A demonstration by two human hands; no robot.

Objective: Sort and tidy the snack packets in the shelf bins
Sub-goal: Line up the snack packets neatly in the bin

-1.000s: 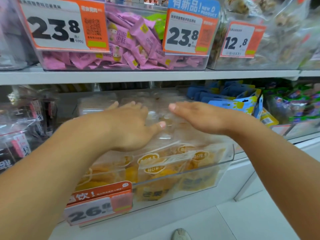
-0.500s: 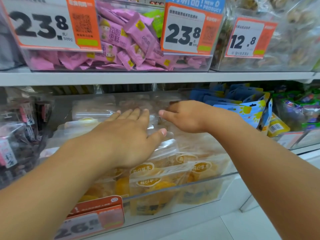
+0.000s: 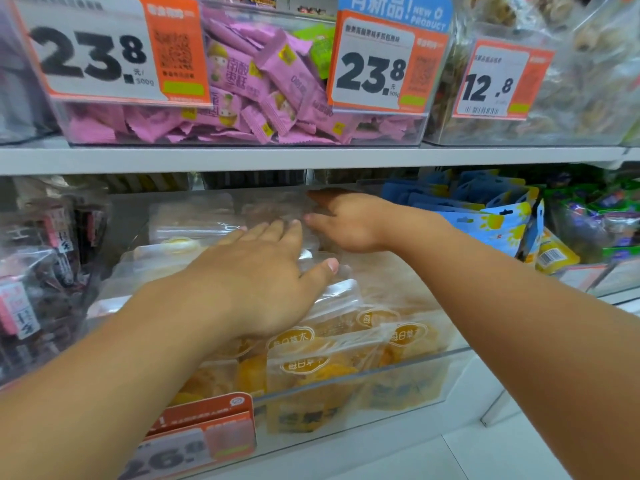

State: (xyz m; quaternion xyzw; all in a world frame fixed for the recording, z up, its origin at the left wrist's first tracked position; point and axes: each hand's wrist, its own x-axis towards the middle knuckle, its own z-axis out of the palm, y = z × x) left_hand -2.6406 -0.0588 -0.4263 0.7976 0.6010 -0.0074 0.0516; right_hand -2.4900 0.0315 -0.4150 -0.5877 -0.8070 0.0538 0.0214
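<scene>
Two hands were in the clear bin [image 3: 398, 368] on the lower shelf. My left hand [image 3: 256, 282] lay flat on the yellow snack packets [image 3: 311, 362], with its fingers straight and close together and the thumb stuck out to the side. My right hand [image 3: 349, 220] was farther back in the bin, near the pale packets [image 3: 194, 220] at the rear. Its fingers looked loose and a little bent, but I could not tell if they held a packet, because the hand hid that part.

I thought some things could go wrong from there. The packets were shiny and slippery, so a hard push could make the pile slide, and one might slip over the low front wall and drop to the floor. Pressing down too hard could also squash the soft fruit inside. The blue packets [image 3: 485, 209] sat in the next bin just beside my right arm, so a wide move could knock them.

Compared with half a second before, both hands had gone deeper into the bin, and my right hand had reached farther toward the back.
</scene>
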